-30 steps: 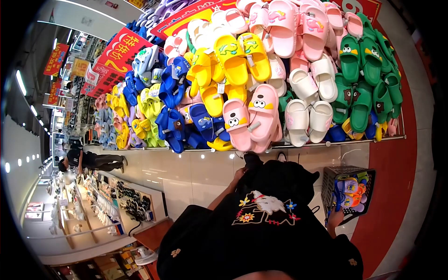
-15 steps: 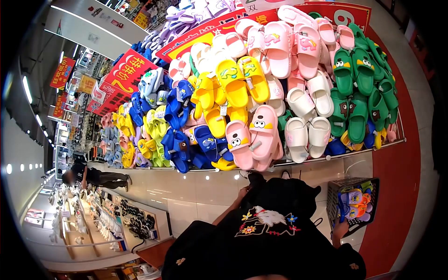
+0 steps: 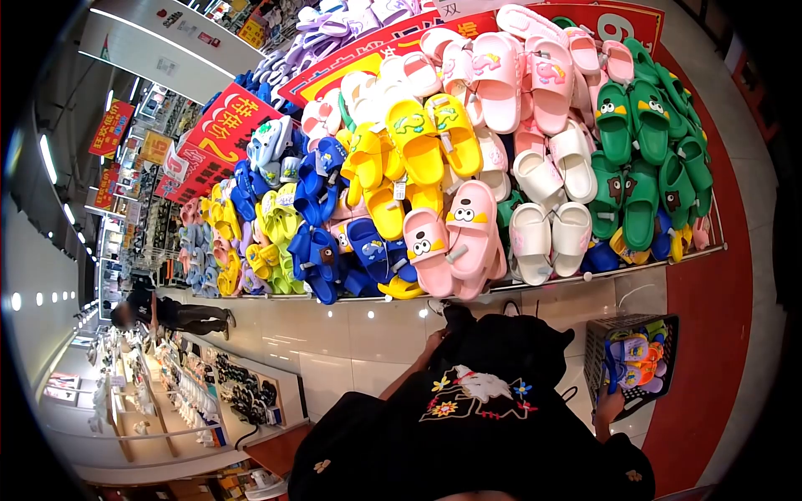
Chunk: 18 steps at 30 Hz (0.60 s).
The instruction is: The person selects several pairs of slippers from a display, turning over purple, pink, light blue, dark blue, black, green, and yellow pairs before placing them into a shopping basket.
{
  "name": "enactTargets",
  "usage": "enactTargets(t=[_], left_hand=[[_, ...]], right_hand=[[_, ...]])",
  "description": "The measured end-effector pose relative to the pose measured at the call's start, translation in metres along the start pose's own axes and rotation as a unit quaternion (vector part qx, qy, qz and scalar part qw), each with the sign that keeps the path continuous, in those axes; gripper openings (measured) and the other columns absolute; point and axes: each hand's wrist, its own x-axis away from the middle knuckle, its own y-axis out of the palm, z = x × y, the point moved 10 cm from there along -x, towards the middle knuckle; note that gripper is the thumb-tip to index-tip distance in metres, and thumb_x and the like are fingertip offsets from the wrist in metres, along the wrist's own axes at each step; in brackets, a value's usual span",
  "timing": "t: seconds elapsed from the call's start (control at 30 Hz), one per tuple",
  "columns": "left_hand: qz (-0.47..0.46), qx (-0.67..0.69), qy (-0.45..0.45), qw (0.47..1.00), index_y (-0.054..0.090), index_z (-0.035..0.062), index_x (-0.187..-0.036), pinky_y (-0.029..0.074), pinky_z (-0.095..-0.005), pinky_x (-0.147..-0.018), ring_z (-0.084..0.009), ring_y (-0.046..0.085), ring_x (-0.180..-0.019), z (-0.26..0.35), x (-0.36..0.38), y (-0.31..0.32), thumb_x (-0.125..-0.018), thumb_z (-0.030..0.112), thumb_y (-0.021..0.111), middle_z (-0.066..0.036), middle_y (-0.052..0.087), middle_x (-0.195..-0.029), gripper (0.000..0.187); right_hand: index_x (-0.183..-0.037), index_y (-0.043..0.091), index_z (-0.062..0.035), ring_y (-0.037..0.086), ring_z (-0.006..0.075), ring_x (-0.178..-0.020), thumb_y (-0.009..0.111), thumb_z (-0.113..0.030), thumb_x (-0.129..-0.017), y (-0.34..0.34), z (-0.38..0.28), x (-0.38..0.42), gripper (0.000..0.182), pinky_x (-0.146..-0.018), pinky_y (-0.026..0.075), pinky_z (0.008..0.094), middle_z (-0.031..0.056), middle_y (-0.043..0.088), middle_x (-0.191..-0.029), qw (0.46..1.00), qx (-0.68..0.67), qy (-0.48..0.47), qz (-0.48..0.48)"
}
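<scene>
Person's right hand at 4 o'clock, closed round the blue handle of a dark basket, also at 4; basket holds colourful slippers; left hand, between 5 and 6, beside black clothing, grip cannot be told. Slipper pile at 12 o'clock; pink slippers at its near edge.

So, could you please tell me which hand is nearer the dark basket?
Right: the right hand is beside the basket; the left hand is off to its left, near the black clothing.
</scene>
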Motion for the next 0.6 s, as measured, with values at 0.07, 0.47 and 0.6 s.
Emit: enactTargets(t=[0.07, 0.47, 0.6], left_hand=[[0.003, -0.004, 0.009, 1.0, 0.065, 0.0052, -0.111, 0.05, -0.0384, -0.081, -0.031, 0.065, -0.093, -0.007, -0.003, 0.003, -0.082, 0.043, 0.06, -0.018, 0.067, -0.101, 0.047], [0.016, -0.009, 0.009, 1.0, 0.065, 0.0049, -0.109, 0.05, -0.0394, -0.081, -0.0326, 0.065, -0.092, -0.008, -0.003, 0.003, -0.086, 0.04, 0.057, -0.018, 0.068, -0.098, 0.042], [0.008, 0.016, -0.004, 1.0, 0.065, 0.0053, -0.109, 0.05, -0.0398, -0.082, -0.0342, 0.065, -0.094, -0.008, -0.001, 0.004, -0.086, 0.04, 0.057, -0.019, 0.067, -0.1, 0.042]], right_hand=[[-0.086, 0.063, -0.0012, 0.062, 0.0416, -0.066, 0.06, -0.025, -0.079, -0.002, -0.002, 0.0, 0.024, -0.057, 0.047, 0.0495, 0.0222, 0.062, -0.068, 1.0, 0.001, -0.001, -0.002], [-0.086, 0.063, -0.0007, 0.062, 0.0407, -0.068, 0.062, -0.024, -0.079, -0.008, -0.008, 0.0, 0.025, -0.059, 0.047, 0.0481, 0.0216, 0.063, -0.071, 1.0, -0.017, 0.013, -0.013], [-0.086, 0.063, -0.0003, 0.062, 0.0404, -0.068, 0.062, -0.028, -0.08, -0.007, -0.007, 0.0, 0.028, -0.06, 0.047, 0.0482, 0.021, 0.062, -0.07, 0.999, -0.021, 0.017, -0.017]])
